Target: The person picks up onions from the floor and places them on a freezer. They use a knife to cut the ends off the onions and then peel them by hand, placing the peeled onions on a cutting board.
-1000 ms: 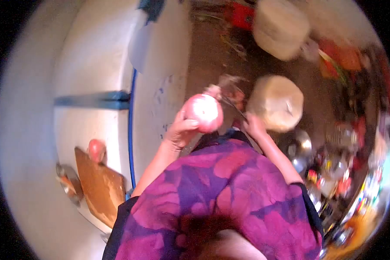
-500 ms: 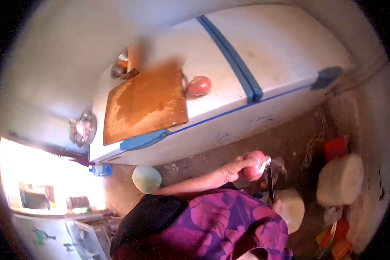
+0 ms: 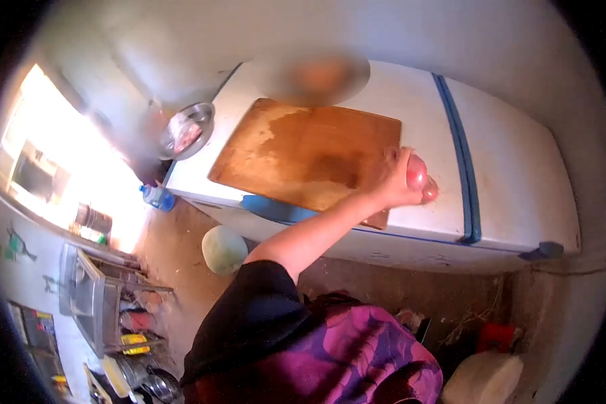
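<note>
Down on the floor at seven o'clock lies a pale melon point(image 3: 223, 249). The left hand point(image 3: 392, 183) wraps a pink onion point(image 3: 416, 171) at the three-o'clock edge of the cutting board point(image 3: 303, 151), with the freezer lid point(image 3: 518, 168) bare beyond. At ten o'clock, a steel bowl point(image 3: 202, 114) holds pinkish scraps. The right hand is unseen.

One hand is in view, the left hand point(image 3: 392, 185). Pink onions number two: the held onion point(image 3: 416, 170), gripped in that hand, and the second onion point(image 3: 429, 192) just beside it. There is one wooden cutting board point(image 3: 303, 155), and it lies on the one white chest freezer point(image 3: 512, 168). Round dishes number two: a steel plate point(image 3: 187, 131) and a blurred dish point(image 3: 310, 77). Down on the floor there are one blue-capped bottle point(image 3: 156, 196), one pale green melon point(image 3: 224, 249), one red container point(image 3: 495, 335) and one wire rack point(image 3: 94, 303).
</note>
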A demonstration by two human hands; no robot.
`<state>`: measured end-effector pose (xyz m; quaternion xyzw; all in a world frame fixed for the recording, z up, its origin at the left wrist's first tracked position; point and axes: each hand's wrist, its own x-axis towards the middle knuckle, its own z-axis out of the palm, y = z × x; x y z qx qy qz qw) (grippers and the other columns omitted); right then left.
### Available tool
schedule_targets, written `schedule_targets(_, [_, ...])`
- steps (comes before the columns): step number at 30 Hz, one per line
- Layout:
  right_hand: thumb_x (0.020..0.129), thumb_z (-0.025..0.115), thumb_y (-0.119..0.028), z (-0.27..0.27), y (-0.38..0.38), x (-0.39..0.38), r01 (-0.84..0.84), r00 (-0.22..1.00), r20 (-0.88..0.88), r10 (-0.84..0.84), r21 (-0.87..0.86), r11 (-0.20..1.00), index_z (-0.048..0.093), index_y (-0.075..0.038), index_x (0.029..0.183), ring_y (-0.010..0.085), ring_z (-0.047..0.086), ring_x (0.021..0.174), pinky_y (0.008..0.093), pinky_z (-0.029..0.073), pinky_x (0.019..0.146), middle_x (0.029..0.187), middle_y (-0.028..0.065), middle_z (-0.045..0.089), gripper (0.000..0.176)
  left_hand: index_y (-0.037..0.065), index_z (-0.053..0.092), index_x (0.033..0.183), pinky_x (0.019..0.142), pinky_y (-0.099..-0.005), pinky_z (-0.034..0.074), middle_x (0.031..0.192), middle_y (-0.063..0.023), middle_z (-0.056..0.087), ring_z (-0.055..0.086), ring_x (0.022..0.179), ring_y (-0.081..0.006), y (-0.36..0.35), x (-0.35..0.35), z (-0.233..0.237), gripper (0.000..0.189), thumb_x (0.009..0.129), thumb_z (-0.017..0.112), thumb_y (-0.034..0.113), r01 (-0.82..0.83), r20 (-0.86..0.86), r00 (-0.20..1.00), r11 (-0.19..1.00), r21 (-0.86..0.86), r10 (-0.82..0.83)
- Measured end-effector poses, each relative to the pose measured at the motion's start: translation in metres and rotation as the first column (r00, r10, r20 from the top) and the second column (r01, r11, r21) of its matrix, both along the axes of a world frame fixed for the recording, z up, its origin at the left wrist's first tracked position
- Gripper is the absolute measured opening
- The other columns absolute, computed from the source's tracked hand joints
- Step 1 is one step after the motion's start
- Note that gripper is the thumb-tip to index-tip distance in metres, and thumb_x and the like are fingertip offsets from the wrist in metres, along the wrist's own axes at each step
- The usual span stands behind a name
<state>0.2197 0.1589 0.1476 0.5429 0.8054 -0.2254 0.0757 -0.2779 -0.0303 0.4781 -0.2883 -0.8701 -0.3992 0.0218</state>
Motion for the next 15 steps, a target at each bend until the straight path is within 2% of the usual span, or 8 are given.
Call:
schedule_targets(2, [0.079, 0.063, -0.026, -0.002, 0.0, -0.013, -0.013, 1.0, 0.013, 0.013, 0.005, 1.0, 0.064, -0.004, 0.089, 0.0406, 0.061, 0.074, 0.0461, 0.047, 0.062, 0.076, 0.0219, 0.063, 0.024, 0.007, 0.043, 0.125, 0.091, -0.0487, 0.044, 0.119, -0.0218, 0.049, 0.048, 0.113, -0.0394, -0.009, -0.032, 0.008, 0.078, 0.058, 0.075, 0.03, -0.138, -0.075, 0.989, 0.973, -0.185, 0.126])
schedule_targets(6, [0.079, 0.063, -0.026, -0.004, -0.003, -0.029, -0.024, 1.0, 0.021, 0.024, 0.0, 1.0, 0.064, -0.004, 0.089, 0.0405, 0.061, 0.074, 0.0462, 0.047, 0.062, 0.076, 0.0218, 0.064, 0.024, 0.004, 0.044, 0.123, 0.093, -0.0473, 0.043, 0.119, -0.0201, 0.048, 0.045, 0.116, -0.0386, -0.024, -0.088, -0.013, 0.079, 0.056, 0.076, 0.03, -0.221, -0.134, 0.974, 0.893, -0.393, 0.182])
schedule_targets(9, [0.079, 0.063, -0.026, -0.007, -0.007, -0.03, -0.032, 0.999, 0.016, 0.032, -0.016, 0.999, 0.064, -0.004, 0.089, 0.0404, 0.061, 0.073, 0.0463, 0.047, 0.062, 0.076, 0.0217, 0.064, 0.024, 0.005, 0.045, 0.123, 0.092, -0.0468, 0.044, 0.118, -0.0185, 0.05, 0.047, 0.114, -0.0355, -0.033, -0.112, -0.03, 0.077, 0.058, 0.075, 0.033, -0.186, -0.029, 0.977, 0.786, -0.589, 0.209])
schedule_targets(11, [0.079, 0.063, -0.026, -0.006, -0.016, -0.019, -0.01, 1.0, -0.002, 0.01, -0.038, 0.999, 0.064, -0.005, 0.089, 0.0404, 0.061, 0.073, 0.0463, 0.047, 0.062, 0.076, 0.0217, 0.064, 0.023, 0.01, 0.049, 0.123, 0.09, -0.0461, 0.046, 0.119, -0.018, 0.052, 0.052, 0.112, -0.0315, -0.039, -0.112, -0.022, 0.071, 0.063, 0.071, 0.041, -0.123, 0.0, 0.987, 0.773, -0.622, 0.158])
schedule_targets(12, [0.079, 0.063, -0.026, -0.004, -0.021, -0.013, 0.006, 1.0, -0.012, -0.006, -0.052, 0.999, 0.064, -0.005, 0.089, 0.0403, 0.061, 0.073, 0.0464, 0.047, 0.062, 0.076, 0.0217, 0.064, 0.023, 0.012, 0.05, 0.123, 0.091, -0.0466, 0.046, 0.121, -0.0175, 0.051, 0.052, 0.111, -0.0322, -0.035, -0.12, -0.034, 0.075, 0.061, 0.074, 0.047, -0.125, -0.032, 0.99, 0.733, -0.669, 0.14])
schedule_targets(13, [0.079, 0.063, -0.026, -0.002, -0.027, -0.005, 0.026, 0.999, -0.021, -0.028, -0.062, 0.998, 0.064, -0.005, 0.089, 0.0403, 0.061, 0.073, 0.0464, 0.047, 0.063, 0.076, 0.0216, 0.064, 0.023, 0.011, 0.05, 0.123, 0.095, -0.0481, 0.042, 0.122, -0.0172, 0.051, 0.049, 0.114, -0.0331, -0.035, -0.107, -0.021, 0.081, 0.06, 0.076, 0.055, -0.208, -0.153, 0.978, 0.695, -0.688, 0.141])
schedule_targets(14, [0.079, 0.063, -0.026, 0.0, -0.032, 0.001, 0.051, 0.998, -0.029, -0.053, -0.069, 0.996, 0.064, -0.005, 0.089, 0.0403, 0.061, 0.073, 0.0464, 0.047, 0.063, 0.076, 0.0216, 0.064, 0.023, 0.01, 0.048, 0.126, 0.099, -0.0499, 0.036, 0.124, -0.0178, 0.05, 0.045, 0.119, -0.0343, -0.035, -0.106, -0.022, 0.087, 0.058, 0.076, 0.058, -0.198, -0.247, 0.968, 0.723, -0.662, 0.04])
schedule_targets(15, [0.079, 0.063, -0.026, -0.002, -0.035, -0.002, 0.052, 0.998, -0.042, -0.055, -0.078, 0.996, 0.064, -0.005, 0.088, 0.0403, 0.061, 0.073, 0.0464, 0.047, 0.063, 0.076, 0.0216, 0.064, 0.023, 0.009, 0.045, 0.128, 0.102, -0.052, 0.031, 0.128, -0.0188, 0.048, 0.042, 0.123, -0.0353, -0.03, -0.099, -0.021, 0.088, 0.06, 0.077, 0.054, -0.208, -0.327, 0.945, 0.792, -0.574, 0.012])
